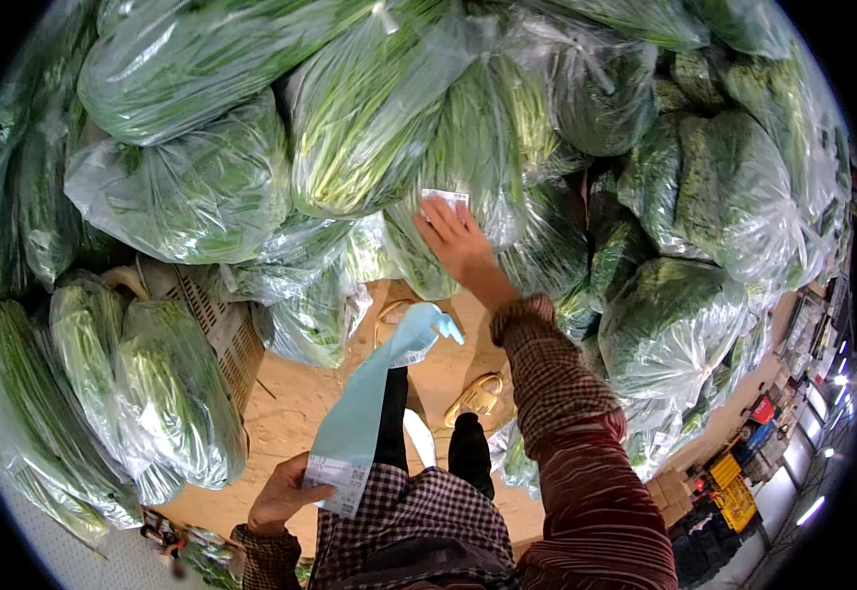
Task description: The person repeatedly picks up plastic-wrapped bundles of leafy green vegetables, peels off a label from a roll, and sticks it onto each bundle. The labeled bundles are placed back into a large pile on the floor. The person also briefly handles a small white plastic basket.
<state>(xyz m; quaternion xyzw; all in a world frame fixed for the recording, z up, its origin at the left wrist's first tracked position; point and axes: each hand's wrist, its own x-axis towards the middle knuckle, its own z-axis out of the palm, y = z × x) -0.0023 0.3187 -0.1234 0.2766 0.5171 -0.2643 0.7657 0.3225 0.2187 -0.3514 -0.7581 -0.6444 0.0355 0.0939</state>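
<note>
My left hand (pixel 288 493) grips the printed end of a long strip of label backing paper (pixel 354 413), pale blue, with white printed labels on it. The strip rises in front of my checked clothing and curls over at its far end. My right hand (pixel 458 240) reaches forward and lies flat, holding nothing, its fingers over a white label (pixel 444 196) on a clear plastic bag of long green leafy vegetables (pixel 472 140). The fingers hide the lower part of that label. Another plump bag of greens (pixel 362 147) lies just left of it.
Bagged greens (pixel 177 184) are heaped ahead and on both sides. At left a beige plastic crate (pixel 233 339) stands beside upright bags (pixel 170 391). Yellow slippers (pixel 476 398) rest on the brown floor (pixel 288 428). A yellow crate (pixel 731 487) is far right.
</note>
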